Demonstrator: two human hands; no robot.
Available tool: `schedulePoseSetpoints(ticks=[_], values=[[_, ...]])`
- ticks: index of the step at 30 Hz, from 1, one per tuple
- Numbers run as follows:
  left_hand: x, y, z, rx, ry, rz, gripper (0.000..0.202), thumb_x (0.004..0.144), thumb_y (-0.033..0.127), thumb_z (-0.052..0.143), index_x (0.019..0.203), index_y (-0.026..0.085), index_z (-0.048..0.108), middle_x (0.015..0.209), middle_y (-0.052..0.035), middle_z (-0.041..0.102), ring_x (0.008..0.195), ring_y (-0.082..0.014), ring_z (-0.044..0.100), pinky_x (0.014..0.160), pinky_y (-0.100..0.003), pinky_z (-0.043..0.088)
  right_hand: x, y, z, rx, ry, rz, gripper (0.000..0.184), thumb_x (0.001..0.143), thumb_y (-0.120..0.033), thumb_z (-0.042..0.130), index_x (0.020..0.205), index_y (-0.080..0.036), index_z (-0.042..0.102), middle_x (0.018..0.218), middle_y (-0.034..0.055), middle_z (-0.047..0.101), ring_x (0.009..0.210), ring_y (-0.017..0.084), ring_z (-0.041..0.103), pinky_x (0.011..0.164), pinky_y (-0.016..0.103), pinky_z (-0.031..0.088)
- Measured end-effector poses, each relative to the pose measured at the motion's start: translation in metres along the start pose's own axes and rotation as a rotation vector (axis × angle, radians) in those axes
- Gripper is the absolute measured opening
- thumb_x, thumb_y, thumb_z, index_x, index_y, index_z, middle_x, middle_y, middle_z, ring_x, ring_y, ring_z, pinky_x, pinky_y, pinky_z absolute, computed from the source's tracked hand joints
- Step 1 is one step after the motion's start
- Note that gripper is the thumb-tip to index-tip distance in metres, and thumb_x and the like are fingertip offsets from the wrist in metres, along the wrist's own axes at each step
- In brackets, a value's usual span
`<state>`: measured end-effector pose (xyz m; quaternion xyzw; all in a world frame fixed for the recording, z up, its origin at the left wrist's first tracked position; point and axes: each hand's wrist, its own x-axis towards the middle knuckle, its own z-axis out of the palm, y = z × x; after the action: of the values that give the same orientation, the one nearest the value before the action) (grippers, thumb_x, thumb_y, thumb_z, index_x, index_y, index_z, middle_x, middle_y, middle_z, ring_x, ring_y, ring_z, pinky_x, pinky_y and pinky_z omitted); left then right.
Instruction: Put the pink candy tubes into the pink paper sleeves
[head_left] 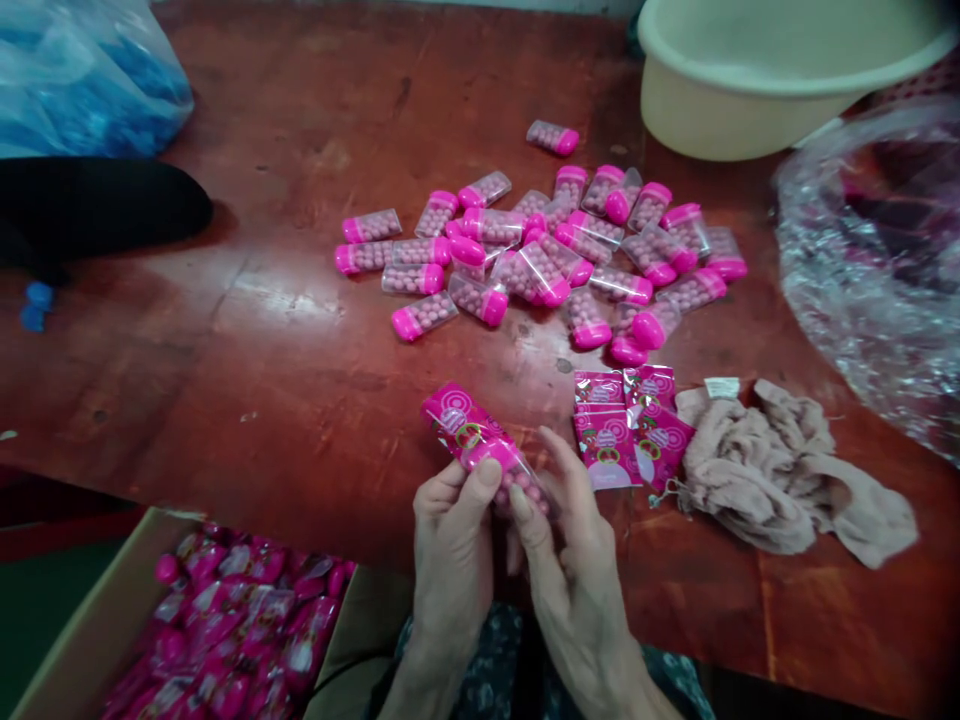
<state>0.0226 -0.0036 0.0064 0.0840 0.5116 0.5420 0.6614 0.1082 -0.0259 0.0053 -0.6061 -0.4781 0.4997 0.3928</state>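
My left hand point(455, 535) is closed on a small clear candy container point(517, 482) with a pink cap and pink balls inside. A pink printed wrapper sleeve point(457, 412) extends from its cap end to the upper left; how far it goes around the container I cannot tell. At the lower end, the thumb and fingers of my right hand point(574, 545) grip the same container, its index finger raised. Flat pink printed sleeves point(604, 440) lie on the table just right of my hands. Beyond them spreads a loose pile of similar capped candy containers point(544, 270).
A crumpled beige cloth point(765, 470) lies on the red-brown table point(225, 380). Behind it are a clear plastic bag point(855, 270) and a cream basin point(735, 115). At left are a bag of blue pieces point(97, 90) and a black object point(112, 210). A carton point(97, 610) of wrapped pink containers stands below.
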Motion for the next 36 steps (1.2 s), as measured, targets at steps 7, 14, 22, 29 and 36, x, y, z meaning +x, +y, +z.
schedulePoseSetpoints(ticks=[7,14,22,29,36], values=[[-0.005,-0.008,-0.002,0.008,-0.097,-0.037,0.016,0.081,0.025,0.061,0.095,0.019,0.067,0.074,-0.0009,0.068,0.063,-0.0111,0.062,0.061,-0.021,0.049,-0.003,0.010,0.015,0.087,0.098,0.006,0.043,0.094,-0.028,0.040,0.137,-0.024,0.033,0.111,0.0059,0.066,0.104,0.019,0.062,0.077,0.027,0.054],[0.000,0.010,-0.012,0.422,-0.174,0.100,0.018,0.085,0.026,0.055,0.093,0.016,0.066,0.072,-0.0021,0.065,0.062,-0.0134,0.059,0.059,-0.023,0.048,0.021,0.001,-0.011,-0.061,0.125,-0.108,0.030,0.090,-0.037,0.048,0.113,-0.022,0.060,0.110,0.0075,0.057,0.105,0.022,0.054,0.091,0.036,0.044],[-0.006,0.000,-0.005,0.463,-0.206,0.093,0.012,0.083,0.027,0.057,0.090,0.017,0.057,0.066,0.0026,0.052,0.055,-0.0095,0.047,0.048,-0.020,0.039,0.024,0.005,0.004,0.493,0.099,0.217,0.027,0.084,-0.040,0.059,0.068,-0.019,0.056,0.070,-0.0021,0.050,0.051,0.008,0.045,0.037,0.017,0.037],[-0.005,-0.001,-0.002,0.399,-0.130,0.106,0.018,0.084,0.027,0.056,0.098,0.019,0.048,0.062,0.0047,0.052,0.048,-0.0075,0.045,0.043,-0.018,0.035,0.023,0.001,0.003,0.680,0.035,0.251,0.011,0.082,-0.030,0.065,0.087,-0.021,0.065,0.072,-0.0028,0.058,0.049,0.005,0.049,0.039,0.014,0.041],[-0.009,0.009,-0.001,0.519,-0.193,0.138,0.047,0.079,0.022,0.062,0.122,0.024,0.044,0.088,-0.0039,0.067,0.049,-0.0084,0.051,0.048,-0.021,0.044,0.031,-0.001,-0.008,0.705,-0.105,0.369,0.016,0.076,-0.029,0.070,0.075,-0.013,0.065,0.061,0.0013,0.066,0.046,0.010,0.058,0.037,0.017,0.045]])
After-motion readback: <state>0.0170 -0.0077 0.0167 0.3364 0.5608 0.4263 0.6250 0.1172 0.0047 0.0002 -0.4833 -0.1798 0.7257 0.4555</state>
